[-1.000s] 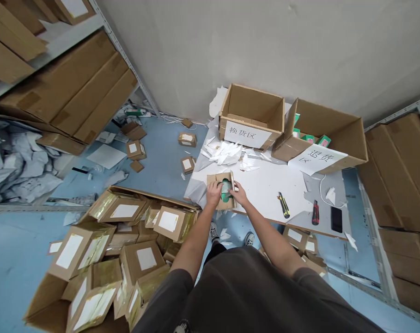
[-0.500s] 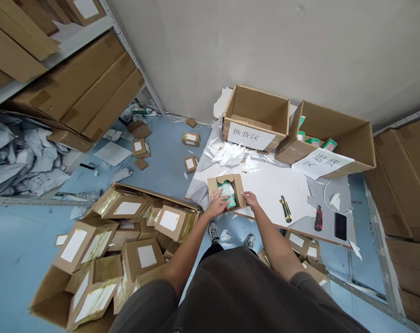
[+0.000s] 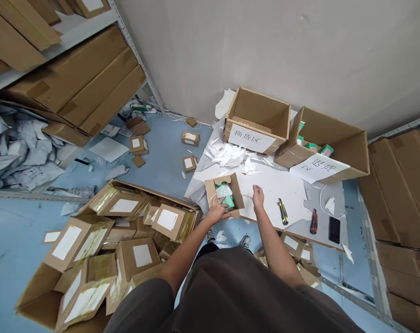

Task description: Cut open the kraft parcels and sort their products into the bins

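A small open cardboard box (image 3: 236, 192) sits near the front left corner of the white table (image 3: 275, 189), holding a green item wrapped in clear plastic (image 3: 225, 194). My left hand (image 3: 217, 211) grips the box's near left corner. My right hand (image 3: 258, 195) has come off the box and hovers just right of it above the table, fingers loosely curled with nothing visible in them. A yellow-black utility knife (image 3: 283, 211) lies to the right of that hand.
Two large labelled cartons (image 3: 254, 121) (image 3: 329, 138) stand at the table's back, with torn white paper (image 3: 230, 154) before them. A red knife (image 3: 313, 221) and a phone (image 3: 333, 230) lie at right. A big carton of small taped parcels (image 3: 126, 231) sits on the floor at left.
My right hand let go of the small box's right side and moved rightward over the table. The box turned slightly and my left hand stays on it.
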The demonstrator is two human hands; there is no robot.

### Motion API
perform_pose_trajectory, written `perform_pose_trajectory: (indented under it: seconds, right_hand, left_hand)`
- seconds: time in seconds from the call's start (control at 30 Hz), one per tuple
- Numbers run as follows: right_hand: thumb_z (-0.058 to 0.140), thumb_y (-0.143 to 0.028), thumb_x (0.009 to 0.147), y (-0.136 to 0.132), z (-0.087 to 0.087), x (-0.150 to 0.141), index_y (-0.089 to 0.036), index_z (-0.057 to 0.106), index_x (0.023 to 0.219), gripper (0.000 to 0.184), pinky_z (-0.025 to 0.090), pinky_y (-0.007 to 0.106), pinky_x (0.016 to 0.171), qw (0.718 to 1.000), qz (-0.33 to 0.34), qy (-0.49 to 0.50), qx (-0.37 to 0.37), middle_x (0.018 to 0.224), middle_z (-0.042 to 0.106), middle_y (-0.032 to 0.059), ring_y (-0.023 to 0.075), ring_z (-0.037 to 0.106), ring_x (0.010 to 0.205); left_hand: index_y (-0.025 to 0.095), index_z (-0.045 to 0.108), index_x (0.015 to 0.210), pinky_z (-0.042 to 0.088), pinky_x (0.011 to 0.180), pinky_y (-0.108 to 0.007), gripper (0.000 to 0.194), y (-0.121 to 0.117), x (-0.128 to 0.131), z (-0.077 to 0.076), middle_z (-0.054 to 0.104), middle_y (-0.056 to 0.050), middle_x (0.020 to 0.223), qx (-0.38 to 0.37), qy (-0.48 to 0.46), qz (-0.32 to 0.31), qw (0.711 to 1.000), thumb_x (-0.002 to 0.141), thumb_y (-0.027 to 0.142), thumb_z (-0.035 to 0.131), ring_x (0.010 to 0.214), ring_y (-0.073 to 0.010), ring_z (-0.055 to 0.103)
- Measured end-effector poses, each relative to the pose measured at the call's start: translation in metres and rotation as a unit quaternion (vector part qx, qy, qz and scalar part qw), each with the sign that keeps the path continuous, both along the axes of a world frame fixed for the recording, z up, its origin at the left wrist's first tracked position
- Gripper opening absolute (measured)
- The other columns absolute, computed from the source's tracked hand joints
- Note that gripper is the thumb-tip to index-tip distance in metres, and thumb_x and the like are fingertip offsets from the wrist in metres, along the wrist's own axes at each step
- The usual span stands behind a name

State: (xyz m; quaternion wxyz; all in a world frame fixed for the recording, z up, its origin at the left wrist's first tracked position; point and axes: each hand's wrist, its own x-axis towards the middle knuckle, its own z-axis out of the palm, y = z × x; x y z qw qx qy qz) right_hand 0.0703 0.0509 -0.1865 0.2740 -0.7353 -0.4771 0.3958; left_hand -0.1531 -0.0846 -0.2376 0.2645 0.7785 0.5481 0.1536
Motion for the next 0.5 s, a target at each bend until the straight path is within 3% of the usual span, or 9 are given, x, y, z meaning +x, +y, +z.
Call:
perform_pose_trajectory:
  seconds: [0.1, 0.2, 0.27, 0.33, 0.4, 0.5]
  right_hand:
    - [0.05, -0.043, 0.094, 0.002, 0.024, -0.005, -0.015, 0.063, 0.131, 0.048, 0.051, 0.039, 0.103, 0.988, -0.01, -0.052, 0.146, 0.134, 0.068, 0.0176, 0.0276, 0.063, 0.124]
    - [0.046, -0.035, 0.098, -0.005, 0.034, -0.035, -0.018, 0.067, 0.124, 0.038, 0.055, 0.036, 0.093, 0.971, 0.135, -0.025, 0.197, 0.119, 0.073, 0.0123, 0.0238, 0.069, 0.106]
    - [0.047, -0.029, 0.098, -0.01, 0.03, -0.065, -0.02, 0.071, 0.117, 0.032, 0.056, 0.035, 0.091, 0.942, 0.291, -0.011, 0.164, 0.111, 0.075, 0.0091, 0.0225, 0.07, 0.099]
    - [0.05, -0.019, 0.094, -0.013, 0.019, -0.092, -0.019, 0.075, 0.112, 0.03, 0.055, 0.037, 0.1, 0.898, 0.416, -0.051, 0.137, 0.113, 0.075, 0.0108, 0.0244, 0.069, 0.106]
    - [0.052, -0.01, 0.089, -0.013, 0.005, -0.109, -0.015, 0.076, 0.116, 0.037, 0.051, 0.042, 0.11, 0.864, 0.468, -0.12, 0.138, 0.126, 0.072, 0.0154, 0.0283, 0.063, 0.121]
    - [0.052, -0.005, 0.086, -0.006, -0.012, -0.115, -0.014, 0.07, 0.136, 0.054, 0.043, 0.05, 0.121, 0.833, 0.486, -0.19, 0.186, 0.148, 0.061, 0.0178, 0.0326, 0.049, 0.141]
  left_hand:
    - [0.027, 0.083, 0.084, 0.005, 0.129, -0.069, 0.02, 0.002, 0.007, 0.0, 0.079, -0.004, 0.105, 0.023, 0.019, -0.014, 0.999, 0.096, 0.041, 0.075, 0.136, -0.0323, 0.052]
    - [0.028, 0.083, 0.086, 0.014, 0.129, -0.066, 0.019, 0.003, 0.012, 0.003, 0.078, -0.004, 0.1, 0.036, 0.051, -0.029, 0.998, 0.098, 0.037, 0.071, 0.122, -0.0289, 0.057]
    - [0.027, 0.083, 0.089, 0.019, 0.128, -0.063, 0.019, 0.004, 0.014, 0.005, 0.077, -0.005, 0.098, 0.039, 0.074, -0.033, 0.996, 0.099, 0.035, 0.069, 0.118, -0.0284, 0.058]
    - [0.026, 0.084, 0.093, 0.021, 0.128, -0.062, 0.019, 0.003, 0.015, 0.007, 0.077, -0.006, 0.095, 0.035, 0.09, -0.034, 0.995, 0.099, 0.034, 0.068, 0.118, -0.0287, 0.059]
    - [0.025, 0.084, 0.095, 0.018, 0.129, -0.064, 0.02, 0.001, 0.013, 0.006, 0.076, -0.006, 0.09, 0.028, 0.096, -0.025, 0.995, 0.1, 0.034, 0.067, 0.118, -0.0295, 0.059]
    - [0.027, 0.084, 0.096, 0.007, 0.129, -0.07, 0.017, -0.004, 0.008, 0.004, 0.076, -0.005, 0.091, 0.028, 0.085, 0.005, 0.996, 0.098, 0.034, 0.068, 0.118, -0.0305, 0.059]
